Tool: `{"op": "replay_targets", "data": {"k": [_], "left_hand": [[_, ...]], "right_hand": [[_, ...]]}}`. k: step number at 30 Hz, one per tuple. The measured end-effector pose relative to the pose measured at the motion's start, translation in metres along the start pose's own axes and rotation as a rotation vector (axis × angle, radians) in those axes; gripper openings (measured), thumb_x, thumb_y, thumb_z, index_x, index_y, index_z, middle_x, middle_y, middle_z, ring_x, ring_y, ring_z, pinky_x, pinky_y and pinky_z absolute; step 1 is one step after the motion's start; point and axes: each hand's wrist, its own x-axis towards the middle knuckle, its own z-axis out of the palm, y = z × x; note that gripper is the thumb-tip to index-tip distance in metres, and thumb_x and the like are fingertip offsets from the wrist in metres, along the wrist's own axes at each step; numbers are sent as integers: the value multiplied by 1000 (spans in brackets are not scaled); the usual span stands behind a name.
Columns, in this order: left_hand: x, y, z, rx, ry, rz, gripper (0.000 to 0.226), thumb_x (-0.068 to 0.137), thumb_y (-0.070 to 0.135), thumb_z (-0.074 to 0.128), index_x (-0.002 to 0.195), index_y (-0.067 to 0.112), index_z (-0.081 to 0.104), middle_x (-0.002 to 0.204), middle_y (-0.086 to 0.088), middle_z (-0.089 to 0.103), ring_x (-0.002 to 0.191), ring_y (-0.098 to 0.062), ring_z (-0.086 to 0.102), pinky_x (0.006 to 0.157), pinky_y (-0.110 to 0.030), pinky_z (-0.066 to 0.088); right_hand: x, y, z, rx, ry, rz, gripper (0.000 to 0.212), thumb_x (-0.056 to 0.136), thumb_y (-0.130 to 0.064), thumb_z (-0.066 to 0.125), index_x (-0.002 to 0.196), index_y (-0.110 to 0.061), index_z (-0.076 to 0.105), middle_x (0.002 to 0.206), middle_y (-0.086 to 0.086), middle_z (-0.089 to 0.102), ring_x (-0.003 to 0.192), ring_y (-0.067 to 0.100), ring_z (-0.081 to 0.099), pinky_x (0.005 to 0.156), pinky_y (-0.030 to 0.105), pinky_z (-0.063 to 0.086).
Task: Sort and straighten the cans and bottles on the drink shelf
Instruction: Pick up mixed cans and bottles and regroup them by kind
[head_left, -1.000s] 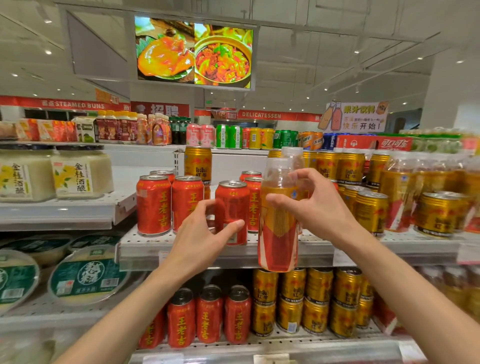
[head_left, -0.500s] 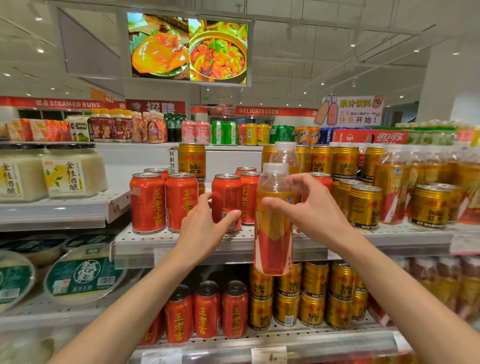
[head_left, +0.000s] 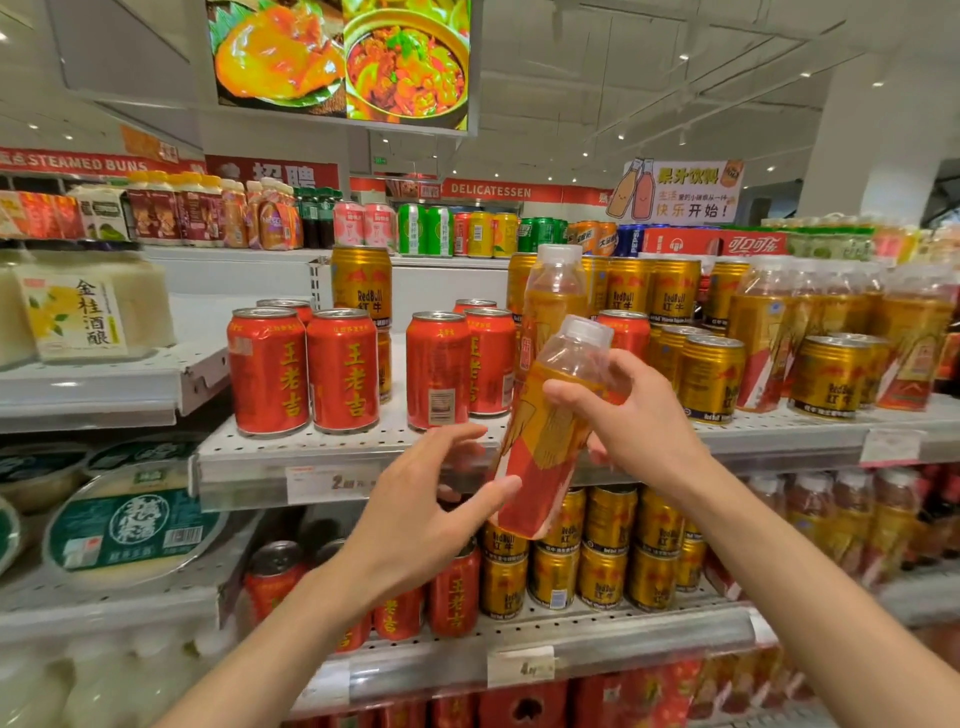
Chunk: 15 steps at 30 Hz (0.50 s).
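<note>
At centre frame, the right hand grips the now-tilted bottle — the open left hand, off the red cans, reaches its base.

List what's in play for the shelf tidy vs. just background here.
In play: bottle tilted in right hand; left hand touching its base; red cans; gold cans; shelved bottles.
Background: rice wine tubs; green-lidded bowls; food screen.
</note>
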Motion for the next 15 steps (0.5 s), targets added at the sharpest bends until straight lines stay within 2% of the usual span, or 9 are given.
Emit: {"op": "replay_targets", "data": {"k": [2,4,7,10,15], "left_hand": [[1,2,7,-8,-67,16,64,80,62,71,136,41,50,120,24,64,109,9,60,84,-26,58],[4,4,13,-15,-118,16,72,76,67,72,139,45,46,123,25,64,112,9,60,87,-27,58],[9,10,23,-3,-192,10,73,75,71,70,139,52,41,123,28,62,113,8,59,94,-29,55],[14,24,40,-17,-223,-3,65,75,69,71,133,58,43,117,33,61,113,8,59,98,-32,53],[31,52,87,-14,-177,-9,70,67,72,73,131,59,47,114,21,68,106,-1,65,95,-38,54]], "right_hand": [[-4,3,-1,41,15,28,54,83,-44,76,127,-22,54,118,-4,69,52,1,63,44,20,48],[-7,7,-6,45,30,47,58,82,-46,76,129,-22,54,122,-5,68,67,5,68,48,20,51],[-13,15,-20,88,14,87,57,83,-46,74,129,-20,53,121,-5,68,54,17,68,46,29,52],[-15,24,-44,112,1,113,55,84,-45,74,129,-20,54,118,-4,70,55,17,68,46,27,52],[-12,48,-108,129,-47,85,46,84,-40,78,120,-21,58,108,-3,76,55,18,68,46,29,51]]}}
